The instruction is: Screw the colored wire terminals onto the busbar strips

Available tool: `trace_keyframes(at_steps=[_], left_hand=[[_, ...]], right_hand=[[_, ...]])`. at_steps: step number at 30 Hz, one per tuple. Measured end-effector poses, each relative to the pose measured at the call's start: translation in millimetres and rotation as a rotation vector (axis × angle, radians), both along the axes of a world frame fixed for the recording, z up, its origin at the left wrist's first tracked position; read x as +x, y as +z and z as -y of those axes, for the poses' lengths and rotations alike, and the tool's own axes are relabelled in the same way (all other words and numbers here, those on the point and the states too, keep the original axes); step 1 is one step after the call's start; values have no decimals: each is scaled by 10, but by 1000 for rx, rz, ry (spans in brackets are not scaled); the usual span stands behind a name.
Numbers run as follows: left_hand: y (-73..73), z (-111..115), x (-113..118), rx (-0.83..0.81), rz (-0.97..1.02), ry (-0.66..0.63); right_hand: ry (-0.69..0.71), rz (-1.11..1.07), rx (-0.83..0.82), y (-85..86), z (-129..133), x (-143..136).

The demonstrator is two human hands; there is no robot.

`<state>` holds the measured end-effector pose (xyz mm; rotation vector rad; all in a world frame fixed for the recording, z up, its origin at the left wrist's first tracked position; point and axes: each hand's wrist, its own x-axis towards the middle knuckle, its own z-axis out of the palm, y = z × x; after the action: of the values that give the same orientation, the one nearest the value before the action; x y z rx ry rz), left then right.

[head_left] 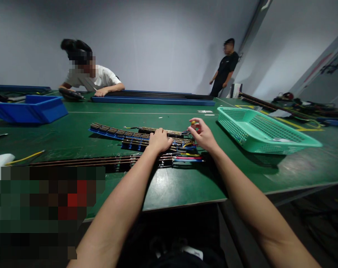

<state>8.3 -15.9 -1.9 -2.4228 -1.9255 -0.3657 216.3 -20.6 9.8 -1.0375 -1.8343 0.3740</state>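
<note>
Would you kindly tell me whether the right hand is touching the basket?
Apart: the head view shows green table between the right hand and the basket.

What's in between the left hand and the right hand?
In the head view, the ends of thin, coppery metal rods and some thin yellow wires lie between the left hand and right hand.

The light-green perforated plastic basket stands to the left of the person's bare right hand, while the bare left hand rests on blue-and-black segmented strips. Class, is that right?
Not quite: the head view shows the light-green perforated plastic basket to the right of the person's bare right hand. The bare left hand does rest on the blue-and-black segmented strips.
</note>
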Motion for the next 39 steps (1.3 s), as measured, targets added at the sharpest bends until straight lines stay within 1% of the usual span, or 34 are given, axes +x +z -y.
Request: trace_keyframes(at_steps=[5,8,11,14,18,22,24,27,29,32,34,35,37,39], left_hand=[[-3,10,-3,14,2,-12],[1,16,-3,7,2,-2],[6,19,0,1,4,-3],[4,16,2,-2,8,-5],[-8,3,-2,-1,8,-11],[-21,-4,-9,5,0,-9],[-23,-2,-10,12,-2,-9],[-23,0,-9,18,-4,-10],[-23,-1,-8,18,-7,-11],[-26,-6,-9,13,-8,-11],[-29,-8,-9,12,-6,-11],[-30,-7,-8,13,-5,-12],[-31,-5,-5,17,-4,-14],[-32,-4,0,21,-3,-14]], right_hand=[[69,174,-58,-109,137,-76],[82,183,-81,-112,177,-66],[95,120,-108,-87,215,-63],[68,-31,-126,-75,231,-108],[-11,-337,-168,-84,163,-143],[-131,-693,-216,-33,91,-16],[-186,-826,-242,17,84,70],[-238,-930,-277,81,105,111],[-251,-943,-279,101,139,52],[-232,-904,-255,91,253,-119],[-172,-775,-228,57,387,-235],[-130,-662,-214,33,471,-282],[-54,-350,-179,-29,663,-352],[-31,-22,-141,-103,870,-397]])
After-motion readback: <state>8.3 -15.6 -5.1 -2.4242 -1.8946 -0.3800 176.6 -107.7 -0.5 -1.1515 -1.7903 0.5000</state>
